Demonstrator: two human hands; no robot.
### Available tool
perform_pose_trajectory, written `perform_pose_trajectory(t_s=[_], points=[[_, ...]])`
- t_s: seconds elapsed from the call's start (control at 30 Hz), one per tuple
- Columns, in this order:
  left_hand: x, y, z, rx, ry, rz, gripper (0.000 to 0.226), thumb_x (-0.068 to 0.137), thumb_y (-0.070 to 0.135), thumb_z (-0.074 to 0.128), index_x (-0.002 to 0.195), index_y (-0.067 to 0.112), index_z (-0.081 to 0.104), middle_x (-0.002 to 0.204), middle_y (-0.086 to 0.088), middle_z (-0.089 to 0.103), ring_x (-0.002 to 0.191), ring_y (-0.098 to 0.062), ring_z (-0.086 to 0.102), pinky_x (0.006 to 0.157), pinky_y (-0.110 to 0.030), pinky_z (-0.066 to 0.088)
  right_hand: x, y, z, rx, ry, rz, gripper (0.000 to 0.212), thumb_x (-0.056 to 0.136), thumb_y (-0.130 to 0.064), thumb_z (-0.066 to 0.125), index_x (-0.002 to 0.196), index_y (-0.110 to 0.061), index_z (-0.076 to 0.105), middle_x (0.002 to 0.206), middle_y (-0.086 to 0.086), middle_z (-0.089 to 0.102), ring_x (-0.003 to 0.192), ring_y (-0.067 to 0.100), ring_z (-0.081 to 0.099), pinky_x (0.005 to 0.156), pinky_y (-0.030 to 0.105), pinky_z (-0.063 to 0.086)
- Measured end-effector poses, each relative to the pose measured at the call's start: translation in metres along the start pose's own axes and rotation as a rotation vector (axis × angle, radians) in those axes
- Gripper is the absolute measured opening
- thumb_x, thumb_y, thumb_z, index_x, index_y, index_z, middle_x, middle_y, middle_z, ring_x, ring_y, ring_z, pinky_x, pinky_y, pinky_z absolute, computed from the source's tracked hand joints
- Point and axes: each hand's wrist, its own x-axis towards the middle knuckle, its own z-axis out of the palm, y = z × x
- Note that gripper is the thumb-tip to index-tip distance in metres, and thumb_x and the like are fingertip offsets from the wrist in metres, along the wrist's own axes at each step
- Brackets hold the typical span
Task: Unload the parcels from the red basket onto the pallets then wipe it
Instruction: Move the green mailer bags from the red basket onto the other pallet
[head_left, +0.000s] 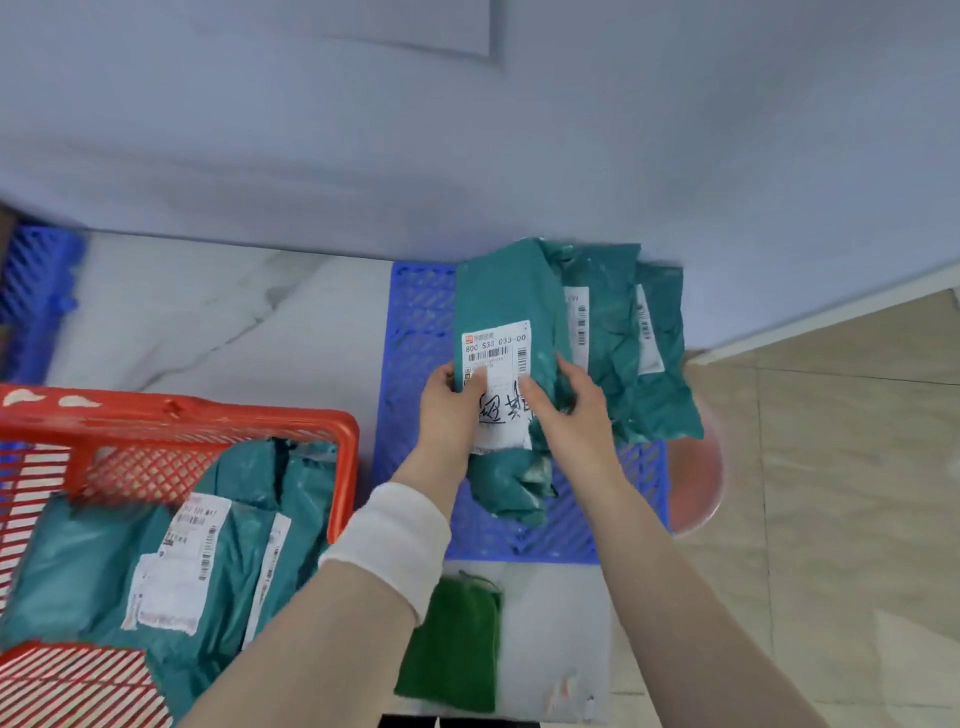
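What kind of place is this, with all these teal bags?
Likely a courier depot or parcel sorting room: barcode-labelled teal parcels sit in a red basket, others lie on a blue pallet, and the left hand and right hand hold another parcel.

The parcel (506, 291) over the pallet (415, 332) is a teal plastic mailing bag, thin, crinkled and faintly shiny. Its label (498, 348) is matt white paper. The pallet is hard blue plastic, moulded smooth as an open grid. The basket (208, 415) is red plastic lattice with a slight gloss, and the parcels (93, 561) inside it have the same wrinkled film. The cloth (457, 644) is green and looks fuzzy, perhaps microfibre, though blur hides the weave. The floor (208, 312) is polished white tile with marble veining.
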Motion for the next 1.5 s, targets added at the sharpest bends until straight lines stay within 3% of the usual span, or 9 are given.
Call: perform_pose_trajectory(t_s=[0.07,0.2,0.33,0.6,0.77,1.0,1.13,1.33,1.5], points=[[0.035,-0.001,0.011,0.023,0.048,-0.014,0.026,0.091,0.007,0.051,0.115,-0.001,0.054,0.111,-0.017,0.063,0.082,-0.018,0.058,0.066,-0.018,0.051,0.033,0.011,0.008,-0.150,-0.016,-0.030,0.060,0.081,-0.046,0.062,0.134,-0.029,0.043,0.135,0.004,0.044,0.132,0.019,0.029,0.111,0.030,0.023],[0.085,-0.009,0.024,0.134,0.061,-0.086,0.030,0.091,0.011,0.050,0.120,0.001,0.051,0.119,-0.018,0.061,0.103,-0.031,0.060,0.089,-0.038,0.049,0.072,0.039,0.024,-0.438,0.047,-0.132,0.058,0.080,-0.052,0.059,0.132,-0.031,0.045,0.136,0.007,0.045,0.134,0.026,0.017,0.112,0.032,0.016],[0.106,-0.011,0.029,0.197,0.085,-0.062,0.034,0.093,0.019,0.050,0.124,0.006,0.050,0.119,-0.013,0.061,0.104,-0.027,0.059,0.079,-0.028,0.044,0.082,0.056,0.039,-0.385,0.140,-0.192,0.056,0.080,-0.053,0.057,0.131,-0.031,0.048,0.133,0.007,0.044,0.132,0.025,0.016,0.110,0.031,0.017],[0.078,0.012,0.020,0.344,0.068,0.025,0.037,0.091,0.013,0.051,0.126,0.004,0.044,0.124,-0.010,0.056,0.092,-0.016,0.051,0.073,-0.020,0.036,0.063,0.035,0.026,-0.443,0.043,-0.123,0.063,0.083,-0.053,0.054,0.139,-0.028,0.036,0.145,0.008,0.029,0.135,0.026,0.011,0.112,0.040,0.021],[0.026,0.030,-0.004,0.531,0.040,0.183,0.038,0.092,0.014,0.049,0.129,0.007,0.044,0.133,-0.008,0.052,0.119,-0.023,0.051,0.086,-0.022,0.035,0.015,0.005,0.005,-0.490,0.066,-0.149,0.059,0.086,-0.046,0.054,0.136,-0.017,0.041,0.144,0.009,0.033,0.138,0.025,0.011,0.112,0.037,0.018],[-0.075,0.024,-0.070,0.693,-0.054,0.427,0.032,0.089,0.013,0.052,0.120,0.011,0.053,0.124,-0.008,0.059,0.114,-0.022,0.055,0.096,-0.031,0.041,-0.088,-0.030,0.007,-0.636,0.091,-0.248,0.051,0.086,-0.036,0.059,0.128,-0.010,0.050,0.136,0.012,0.043,0.132,0.031,0.024,0.111,0.035,0.016],[-0.115,0.005,-0.127,0.720,-0.057,0.423,0.032,0.088,0.013,0.053,0.120,0.013,0.054,0.124,-0.007,0.058,0.112,-0.024,0.056,0.098,-0.038,0.042,-0.147,-0.036,0.035,-0.650,0.111,-0.249,0.049,0.084,-0.032,0.062,0.126,-0.007,0.052,0.135,0.013,0.047,0.132,0.033,0.027,0.112,0.037,0.016],[-0.134,-0.017,-0.229,0.898,-0.086,0.522,0.034,0.089,0.018,0.052,0.123,0.017,0.052,0.126,-0.007,0.056,0.115,-0.026,0.053,0.096,-0.038,0.041,-0.230,-0.037,0.114,-0.650,0.154,-0.249,0.045,0.082,-0.028,0.065,0.121,-0.006,0.056,0.128,0.014,0.053,0.130,0.037,0.031,0.110,0.039,0.018],[-0.135,-0.035,-0.300,1.066,-0.103,0.493,0.036,0.090,0.023,0.050,0.126,0.020,0.047,0.127,-0.005,0.054,0.117,-0.024,0.049,0.093,-0.035,0.036,-0.269,-0.043,0.190,-0.715,0.051,-0.217,0.048,0.085,-0.034,0.059,0.125,-0.009,0.052,0.131,0.009,0.050,0.130,0.031,0.027,0.110,0.035,0.017]])
